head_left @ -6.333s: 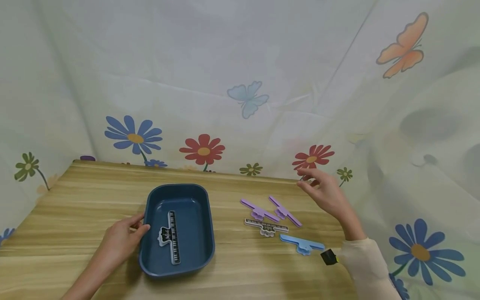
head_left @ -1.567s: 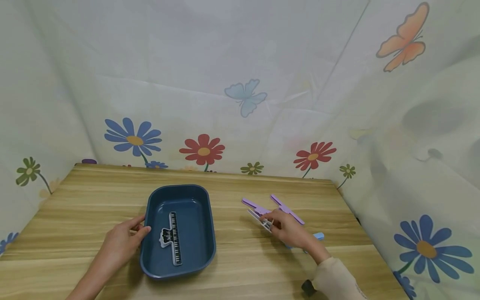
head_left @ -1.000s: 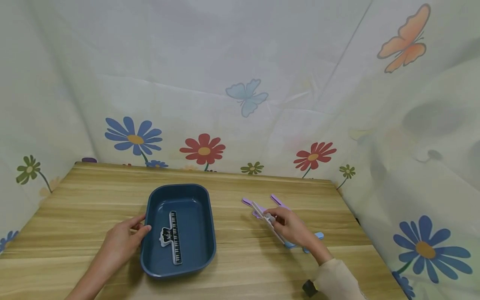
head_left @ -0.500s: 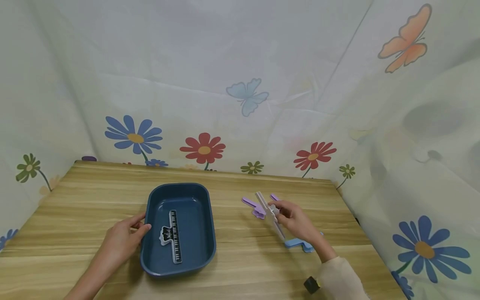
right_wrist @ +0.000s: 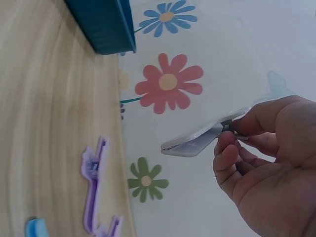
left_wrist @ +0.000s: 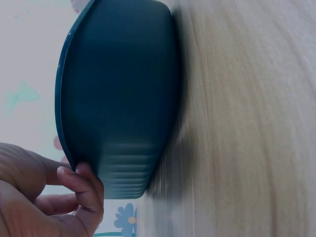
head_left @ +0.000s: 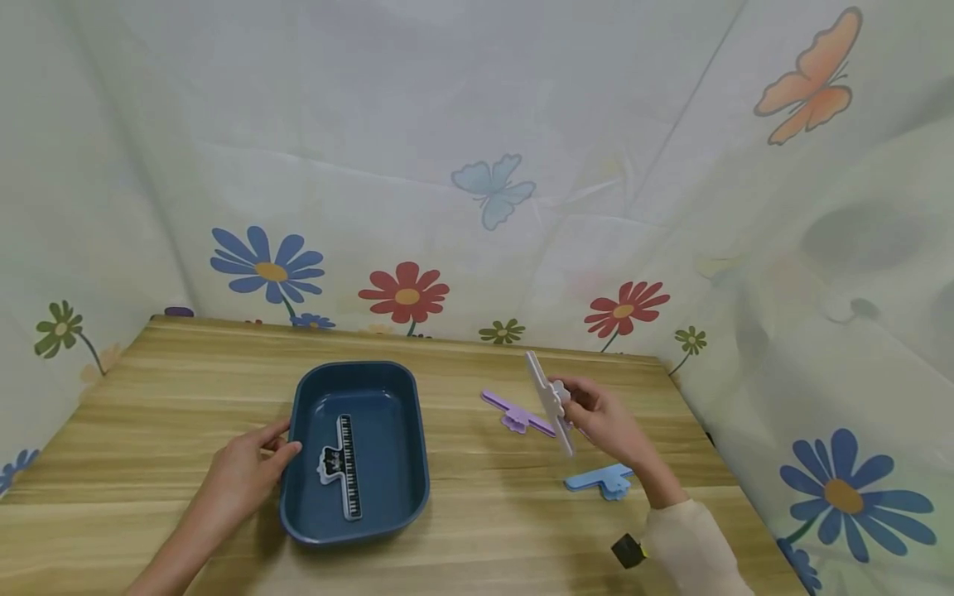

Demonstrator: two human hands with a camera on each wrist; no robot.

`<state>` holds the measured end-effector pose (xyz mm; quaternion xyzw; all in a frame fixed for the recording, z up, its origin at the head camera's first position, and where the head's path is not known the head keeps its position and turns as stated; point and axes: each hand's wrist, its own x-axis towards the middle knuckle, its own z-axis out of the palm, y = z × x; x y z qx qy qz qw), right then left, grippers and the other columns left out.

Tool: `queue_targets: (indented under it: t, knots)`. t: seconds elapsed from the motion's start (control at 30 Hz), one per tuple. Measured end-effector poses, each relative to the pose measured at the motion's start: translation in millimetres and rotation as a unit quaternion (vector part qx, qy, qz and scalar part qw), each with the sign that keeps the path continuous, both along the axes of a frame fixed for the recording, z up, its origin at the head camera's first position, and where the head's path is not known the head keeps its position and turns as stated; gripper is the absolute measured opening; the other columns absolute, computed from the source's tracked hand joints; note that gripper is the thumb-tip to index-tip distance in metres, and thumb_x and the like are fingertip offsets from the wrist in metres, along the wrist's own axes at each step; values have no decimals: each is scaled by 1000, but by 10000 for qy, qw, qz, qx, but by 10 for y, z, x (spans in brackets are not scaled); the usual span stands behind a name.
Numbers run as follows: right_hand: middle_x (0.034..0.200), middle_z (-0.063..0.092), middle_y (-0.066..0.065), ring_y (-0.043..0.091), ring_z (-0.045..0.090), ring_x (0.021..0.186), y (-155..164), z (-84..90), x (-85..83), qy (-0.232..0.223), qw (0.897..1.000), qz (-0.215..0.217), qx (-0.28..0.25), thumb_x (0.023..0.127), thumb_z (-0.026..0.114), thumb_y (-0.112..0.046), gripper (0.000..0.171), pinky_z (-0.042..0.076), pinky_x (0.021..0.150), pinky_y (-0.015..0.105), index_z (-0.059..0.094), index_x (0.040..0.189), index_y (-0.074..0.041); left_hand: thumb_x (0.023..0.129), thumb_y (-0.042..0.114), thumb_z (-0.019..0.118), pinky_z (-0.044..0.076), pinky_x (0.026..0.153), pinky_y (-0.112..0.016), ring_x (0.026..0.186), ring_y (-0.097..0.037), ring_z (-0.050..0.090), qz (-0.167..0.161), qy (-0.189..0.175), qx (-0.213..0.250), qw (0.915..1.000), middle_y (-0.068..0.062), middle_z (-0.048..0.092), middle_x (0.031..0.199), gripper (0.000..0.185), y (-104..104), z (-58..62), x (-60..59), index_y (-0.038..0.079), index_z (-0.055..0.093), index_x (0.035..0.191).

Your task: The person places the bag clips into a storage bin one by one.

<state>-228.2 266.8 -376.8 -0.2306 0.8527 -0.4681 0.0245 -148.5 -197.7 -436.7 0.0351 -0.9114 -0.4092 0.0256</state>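
My left hand pinches the left rim of a dark blue plastic basin that stands on the table. In the left wrist view, thumb and bent fingers meet at that rim. A piano-key patterned clip lies inside the basin. Above the table, my right hand pinches a white clip by its handles, long bar slanting. In the right wrist view the bars of this white clip stand slightly apart. Beneath are a purple clip and a light blue clip; another purple clip is mostly hidden.
The wooden table ends at the back against a flower-printed cloth, which also rises at both sides. A small black cube sits beside the right sleeve.
My right hand was empty at the upper right, then took hold of the white piano-key clip. It has since lifted and turned the clip. The left hand and basin have barely moved.
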Motion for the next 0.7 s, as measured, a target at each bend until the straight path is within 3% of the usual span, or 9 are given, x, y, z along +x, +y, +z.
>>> queue_targets:
  t: [0.23,0.7]
  knots:
    - [121,67,23,27,68,96,-11,255,27,231,9994,-177,-171,103,55,1,37,57,79,32,60,139,4,102,14,64,44,58,-29,83,-23,66,6,62,22,10000,-12,65,96,50,2,1,13,-17,51,140]
    - [124,67,23,30,66,96,-35,607,120,208,9958,-889,5,101,57,-2,39,56,76,27,61,140,0,102,13,64,45,60,-30,90,-30,69,16,47,42,10000,-14,66,97,50,0,1,9,-17,51,140]
